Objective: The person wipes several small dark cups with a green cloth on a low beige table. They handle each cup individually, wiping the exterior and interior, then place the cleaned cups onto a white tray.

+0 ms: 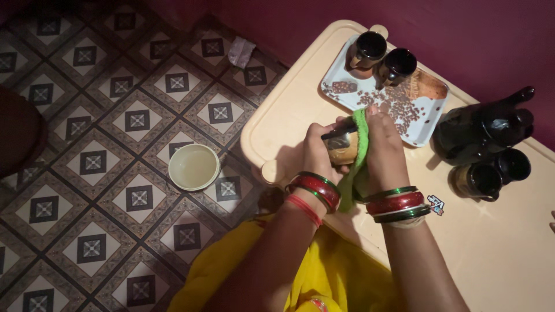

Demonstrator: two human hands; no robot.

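At the bottom centre of the frame, two forearms with red and green bangles reach up from a yellow garment. The left hand is clenched around a small brown-and-black cup, just above centre. The right hand presses a green cloth against the cup's side, fingers wrapped over it.

To wipe well, the left hand should likely turn the cup slowly while the cloth stays firm against the glaze, reaching inside the rim too.

The cream table fills the right side. Further up, a patterned tray carries two more dark cups. At the right sit a dark pot and a cup. On the tiled floor at centre left stands a pale bowl.
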